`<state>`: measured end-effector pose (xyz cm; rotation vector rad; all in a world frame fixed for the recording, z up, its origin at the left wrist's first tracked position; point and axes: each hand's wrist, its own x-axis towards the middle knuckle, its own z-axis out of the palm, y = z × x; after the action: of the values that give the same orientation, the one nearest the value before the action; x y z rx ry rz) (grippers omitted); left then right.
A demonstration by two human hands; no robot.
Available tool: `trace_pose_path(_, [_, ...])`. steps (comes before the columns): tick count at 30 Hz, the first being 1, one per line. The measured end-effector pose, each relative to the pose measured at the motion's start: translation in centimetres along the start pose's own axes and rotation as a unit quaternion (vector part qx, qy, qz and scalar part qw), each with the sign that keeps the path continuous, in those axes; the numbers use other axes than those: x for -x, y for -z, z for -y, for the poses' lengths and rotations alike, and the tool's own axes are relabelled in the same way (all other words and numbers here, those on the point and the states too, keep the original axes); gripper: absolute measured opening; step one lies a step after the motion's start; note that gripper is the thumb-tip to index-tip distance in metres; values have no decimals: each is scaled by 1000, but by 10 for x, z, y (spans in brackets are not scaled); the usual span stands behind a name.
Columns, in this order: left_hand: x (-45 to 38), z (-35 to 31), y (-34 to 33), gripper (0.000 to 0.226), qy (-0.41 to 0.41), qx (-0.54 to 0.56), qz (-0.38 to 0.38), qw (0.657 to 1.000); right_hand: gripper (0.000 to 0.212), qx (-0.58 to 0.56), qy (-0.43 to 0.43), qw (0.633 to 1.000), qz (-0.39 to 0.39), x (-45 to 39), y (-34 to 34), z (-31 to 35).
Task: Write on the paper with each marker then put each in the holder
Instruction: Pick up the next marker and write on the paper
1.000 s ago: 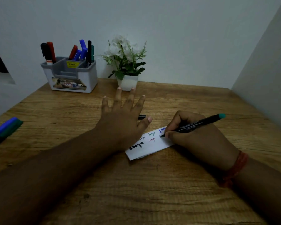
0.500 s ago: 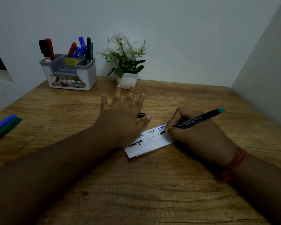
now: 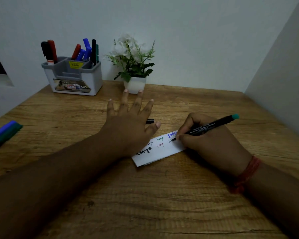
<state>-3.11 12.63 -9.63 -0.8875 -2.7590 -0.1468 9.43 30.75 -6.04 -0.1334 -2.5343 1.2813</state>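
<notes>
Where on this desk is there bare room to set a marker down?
Bare wood lies between the holder and the left hand, and right of the plant pot. It is crowded around the paper, where both hands rest.

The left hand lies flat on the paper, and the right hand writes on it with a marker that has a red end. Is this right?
Not quite. The marker in the right hand has a teal end, not a red one, as the head view shows. The rest holds: the left hand lies flat on the paper, and the right hand writes on it.
</notes>
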Motion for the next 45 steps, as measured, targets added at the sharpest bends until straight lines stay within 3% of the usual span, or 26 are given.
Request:
trace_pose_path(27, [0,0,2,78,-1,0,12,1000,9,7,-17,1000,-11,-1,3,-1])
trace_pose_path(36, [0,2,1,84,-1,24,7,1000,12,-80,23,987,-141,-8,13,-1])
trace_pose_path(45, [-2,11,14,92,8,112,41,993,10,-95,55,984,-143,-8,18,0])
